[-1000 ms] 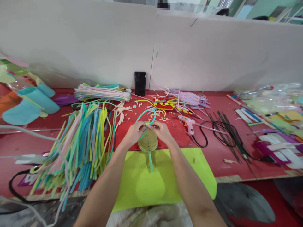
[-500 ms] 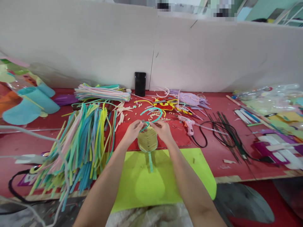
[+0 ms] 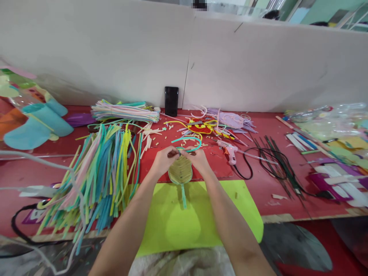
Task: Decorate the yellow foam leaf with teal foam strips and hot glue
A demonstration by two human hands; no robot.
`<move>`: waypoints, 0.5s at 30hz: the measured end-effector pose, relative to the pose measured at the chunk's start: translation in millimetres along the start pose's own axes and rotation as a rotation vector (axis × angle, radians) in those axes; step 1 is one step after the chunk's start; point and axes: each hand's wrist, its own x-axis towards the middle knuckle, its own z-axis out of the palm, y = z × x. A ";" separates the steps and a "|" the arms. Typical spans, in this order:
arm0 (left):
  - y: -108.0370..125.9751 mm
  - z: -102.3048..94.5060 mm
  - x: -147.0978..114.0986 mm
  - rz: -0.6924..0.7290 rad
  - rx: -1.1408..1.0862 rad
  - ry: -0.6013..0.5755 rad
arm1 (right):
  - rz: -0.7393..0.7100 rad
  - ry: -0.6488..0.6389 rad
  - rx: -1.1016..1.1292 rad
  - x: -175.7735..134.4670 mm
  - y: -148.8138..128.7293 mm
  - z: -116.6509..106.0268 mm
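Observation:
My left hand point(image 3: 164, 160) and my right hand point(image 3: 199, 158) meet over the middle of the table, fingertips pinched close together. Between them is a teal pipe cleaner point(image 3: 199, 142), whose free length curves up and back to the left beyond my fingers. Just below hangs or lies a leaf-shaped piece point(image 3: 180, 170) in dull yellow-green with ribbed rows, edged in pale teal, and a teal stem point(image 3: 184, 196) points toward me. My fingers meet at its far edge. Exactly how the pipe cleaner joins the leaf there is hidden by my fingertips.
A lime-green sheet point(image 3: 184, 226) covers the near table edge. Loose pipe cleaners point(image 3: 100, 172) are heaped at left, with a bundle point(image 3: 123, 112) behind. A pink glue gun point(image 3: 230, 151) with its cord lies right. A black phone point(image 3: 171, 101) leans on the white partition point(image 3: 100, 50).
My hands have drawn closer together at the leaf's far edge. The teal pipe cleaner's loop has shifted slightly right and lower, and less of it shows between my fingers.

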 end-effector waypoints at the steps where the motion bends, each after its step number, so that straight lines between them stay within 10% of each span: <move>1: 0.3 0.0 -0.6 0.010 0.010 -0.006 | -0.010 -0.001 -0.015 0.4 1.0 -0.4; 15: 5.1 7.1 -4.5 0.174 0.340 0.129 | 0.077 0.148 0.257 0.9 6.0 10.3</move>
